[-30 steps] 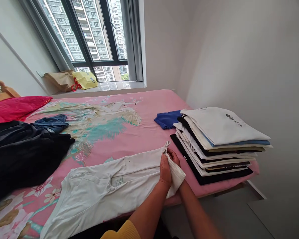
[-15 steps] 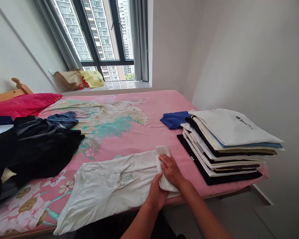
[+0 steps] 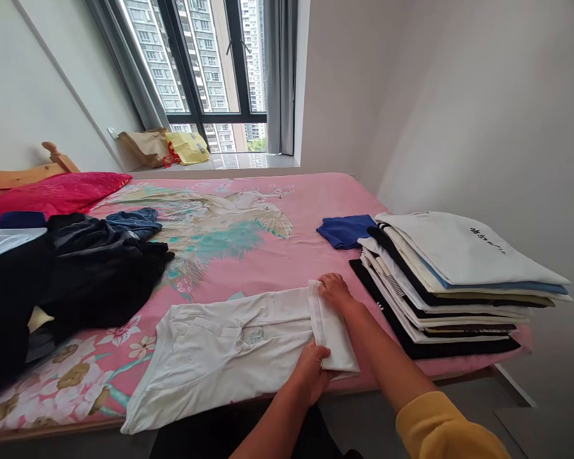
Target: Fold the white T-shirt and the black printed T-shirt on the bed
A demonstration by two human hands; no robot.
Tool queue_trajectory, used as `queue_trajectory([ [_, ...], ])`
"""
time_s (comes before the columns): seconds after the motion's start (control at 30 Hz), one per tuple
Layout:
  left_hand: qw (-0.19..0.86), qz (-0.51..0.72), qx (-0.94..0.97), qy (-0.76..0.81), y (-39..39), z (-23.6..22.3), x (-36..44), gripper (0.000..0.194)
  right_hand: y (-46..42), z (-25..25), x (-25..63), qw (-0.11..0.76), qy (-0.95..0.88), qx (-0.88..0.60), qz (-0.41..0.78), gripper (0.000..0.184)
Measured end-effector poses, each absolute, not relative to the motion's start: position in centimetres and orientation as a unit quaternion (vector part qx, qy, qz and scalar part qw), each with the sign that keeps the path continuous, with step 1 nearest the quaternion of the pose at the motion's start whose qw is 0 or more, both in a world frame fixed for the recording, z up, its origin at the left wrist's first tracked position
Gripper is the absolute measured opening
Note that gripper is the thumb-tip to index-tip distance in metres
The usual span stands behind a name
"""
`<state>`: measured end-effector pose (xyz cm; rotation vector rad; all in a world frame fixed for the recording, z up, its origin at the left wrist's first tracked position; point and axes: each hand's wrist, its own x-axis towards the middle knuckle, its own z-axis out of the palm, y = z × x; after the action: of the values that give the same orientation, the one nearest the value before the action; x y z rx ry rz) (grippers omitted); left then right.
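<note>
Left hand (image 3: 312, 368), right hand (image 3: 335, 292): fingers gripping folded end of white cloth garment (image 3: 205, 354). Keep fold edge straight, tension even.

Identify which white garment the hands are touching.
The white garment lying along the near edge of the bed, right end folded over: left hand and right hand touch it. The white one with black lettering tops the stack, untouched.

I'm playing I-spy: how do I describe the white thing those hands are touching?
Find the big pink bed, then its near edge, left of the tall folded stack. A white garment lies there, its right end turned over, left hand and right hand at the fold. Unlike the stack's white top layer with black writing, it shows a small greenish print.
</note>
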<state>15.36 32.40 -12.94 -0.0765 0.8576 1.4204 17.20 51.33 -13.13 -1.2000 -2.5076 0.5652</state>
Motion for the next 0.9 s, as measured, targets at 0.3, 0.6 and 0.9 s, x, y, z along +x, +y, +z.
queue_trajectory([
  [0.3,0.692,0.580,0.008,0.431,31.0,-13.5,16.1,0.033,53.0,-12.3,15.5,0.061,-0.921,-0.299,0.243,0.022],
  [0.6,0.650,0.404,0.146,0.627,29.3,-13.6,15.9,0.034,49.9,-13.0,15.6,0.149,-0.919,-0.330,0.157,0.038],
  [0.9,0.642,0.432,0.154,0.615,28.8,-13.0,16.1,0.036,46.9,-15.3,16.7,0.044,-0.929,-0.329,0.163,0.053],
])
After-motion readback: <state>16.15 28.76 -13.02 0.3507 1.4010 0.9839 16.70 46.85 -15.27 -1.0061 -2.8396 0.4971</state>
